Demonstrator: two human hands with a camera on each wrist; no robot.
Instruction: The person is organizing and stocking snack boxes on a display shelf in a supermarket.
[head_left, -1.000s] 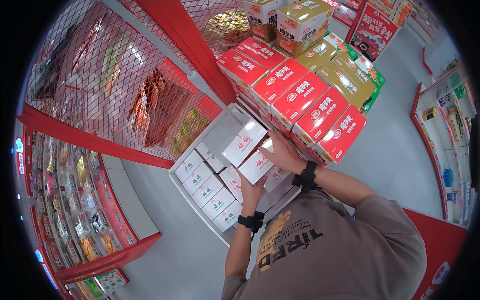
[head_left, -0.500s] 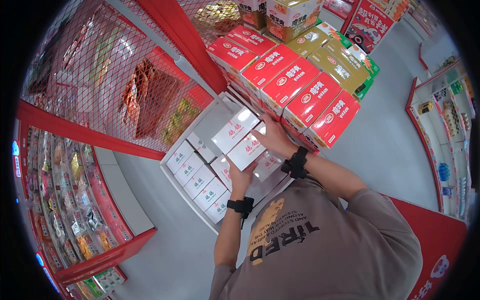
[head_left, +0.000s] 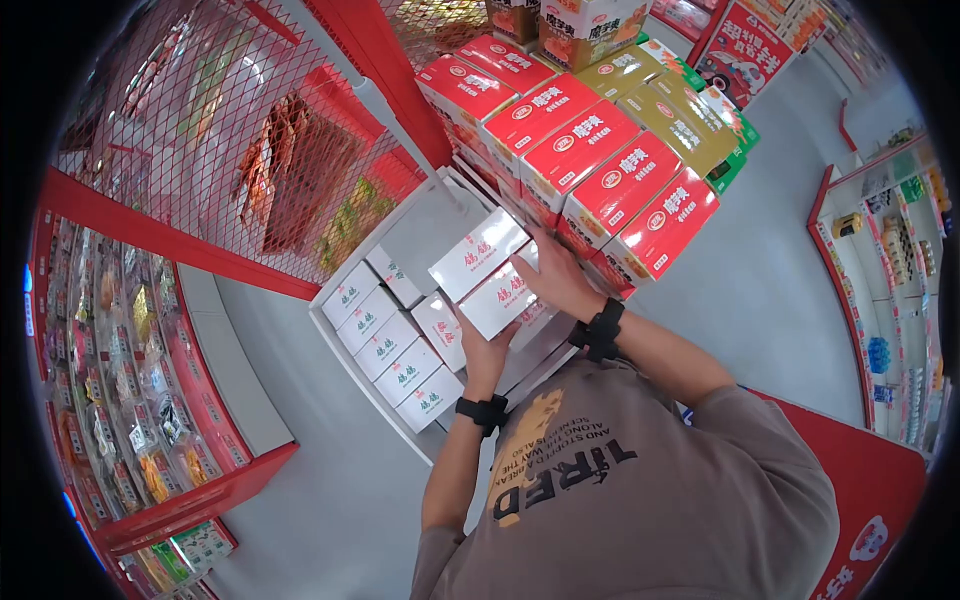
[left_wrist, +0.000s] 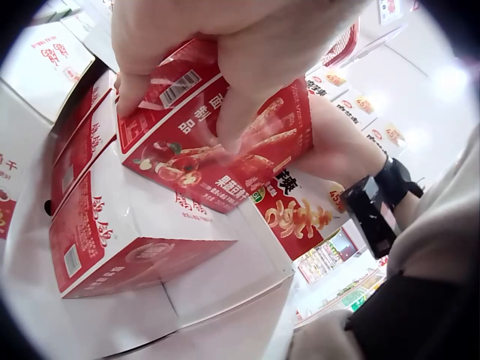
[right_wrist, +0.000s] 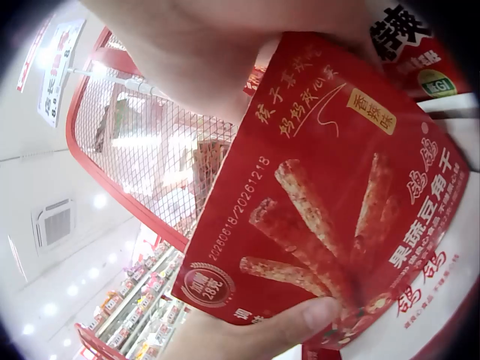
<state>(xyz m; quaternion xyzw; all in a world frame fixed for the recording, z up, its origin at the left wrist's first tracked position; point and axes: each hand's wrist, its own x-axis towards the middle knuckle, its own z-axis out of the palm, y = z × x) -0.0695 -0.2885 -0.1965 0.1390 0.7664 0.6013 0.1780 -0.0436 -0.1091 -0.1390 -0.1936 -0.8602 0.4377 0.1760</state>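
Both hands hold one snack box (head_left: 497,303) with a white top and red printed sides, above other boxes in a white display bin (head_left: 335,335). My left hand (head_left: 487,352) grips its near-left end. In the left wrist view, the fingers and thumb (left_wrist: 234,124) lie over its red side. At the opposite end, my right hand (head_left: 556,280) grips the box with its fingers over the edge. The right wrist view shows the red face (right_wrist: 315,195) with pictured snack sticks and a thumb across its lower edge. A matching white-topped box (head_left: 482,252) lies right alongside.
A row of white boxes (head_left: 383,347) lines the bin's left side. Stacked red boxes (head_left: 583,143) and gold boxes (head_left: 680,120) stand just beyond. A red mesh cage (head_left: 250,170) borders the bin's far left. Snack shelves (head_left: 150,380) stand left, others (head_left: 885,270) right.
The held box has closed the gap to the matching box alongside, so the red side between them no longer shows. Both hands have kept their hold. The head view has shifted slightly.
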